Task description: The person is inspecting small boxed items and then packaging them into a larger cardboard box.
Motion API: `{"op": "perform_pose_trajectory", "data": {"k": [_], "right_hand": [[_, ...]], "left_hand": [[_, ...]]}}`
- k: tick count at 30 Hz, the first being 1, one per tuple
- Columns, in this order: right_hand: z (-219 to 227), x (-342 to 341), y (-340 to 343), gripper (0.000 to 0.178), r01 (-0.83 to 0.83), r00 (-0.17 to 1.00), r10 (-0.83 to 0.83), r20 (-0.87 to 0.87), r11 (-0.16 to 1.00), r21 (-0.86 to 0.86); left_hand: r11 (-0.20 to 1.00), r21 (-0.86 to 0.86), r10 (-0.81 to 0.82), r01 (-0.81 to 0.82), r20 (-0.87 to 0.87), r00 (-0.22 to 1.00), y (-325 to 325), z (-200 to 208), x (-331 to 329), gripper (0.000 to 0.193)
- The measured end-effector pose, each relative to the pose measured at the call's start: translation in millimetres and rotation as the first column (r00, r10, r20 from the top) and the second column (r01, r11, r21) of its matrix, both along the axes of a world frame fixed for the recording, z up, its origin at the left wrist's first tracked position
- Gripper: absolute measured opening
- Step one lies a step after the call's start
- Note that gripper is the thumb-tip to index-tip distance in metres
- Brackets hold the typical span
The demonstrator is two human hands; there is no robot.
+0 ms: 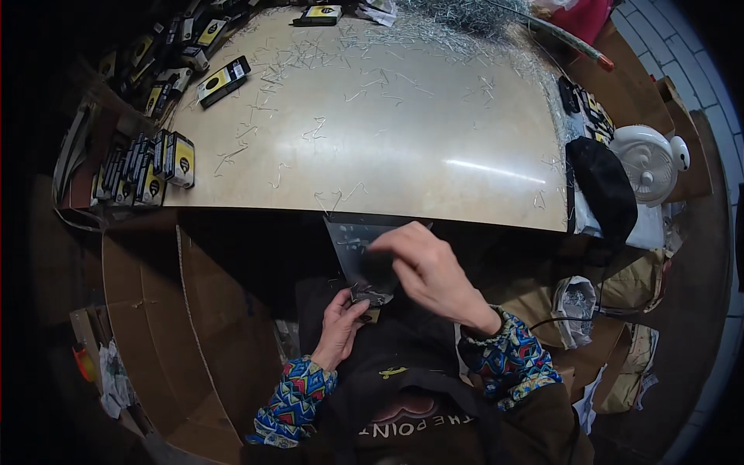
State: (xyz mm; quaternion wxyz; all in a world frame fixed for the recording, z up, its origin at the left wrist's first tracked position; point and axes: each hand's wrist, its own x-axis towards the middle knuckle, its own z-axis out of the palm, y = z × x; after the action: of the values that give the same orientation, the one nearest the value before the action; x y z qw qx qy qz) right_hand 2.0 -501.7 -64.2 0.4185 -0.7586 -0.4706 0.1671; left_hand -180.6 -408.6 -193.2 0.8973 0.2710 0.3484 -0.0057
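Note:
My left hand (341,329) is closed, fingers and thumb gripping a small black-and-yellow pack (373,316) in front of my body. Much of that pack is covered by the hand and by shadow. My right hand (434,271) is raised up and to the right of it, with curled fingers pointing left. Whatever lies between those fingertips is hidden or too small to make out. Behind both hands, a grey sheet-like piece (350,246) slopes down from the table's near edge, with small bits on it.
Bent wire pieces (318,128) are scattered over the table (434,139), heaped at the far right (457,27). Black-and-yellow packs (180,159) stand stacked at the left. A black pouch (603,186) and white fan (647,164) are at the right; an open cardboard box (147,310) is lower left.

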Motion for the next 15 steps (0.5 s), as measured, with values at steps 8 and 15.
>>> {"op": "perform_pose_trajectory", "data": {"k": [8,15], "right_hand": [[-75.4,-46.1,-9.2,0.044,-0.203,0.822,0.347,0.451,0.919,-0.337],[-80.3,-53.2,-20.3,0.036,-0.355,0.861,0.418,0.289,0.902,-0.244]], "left_hand": [[0.384,0.878,-0.235,0.285,-0.205,0.950,-13.7,-8.6,-1.4,0.067],[0.059,0.945,-0.193,0.321,-0.304,0.933,-7.8,-6.2,-13.8,0.068]]}}
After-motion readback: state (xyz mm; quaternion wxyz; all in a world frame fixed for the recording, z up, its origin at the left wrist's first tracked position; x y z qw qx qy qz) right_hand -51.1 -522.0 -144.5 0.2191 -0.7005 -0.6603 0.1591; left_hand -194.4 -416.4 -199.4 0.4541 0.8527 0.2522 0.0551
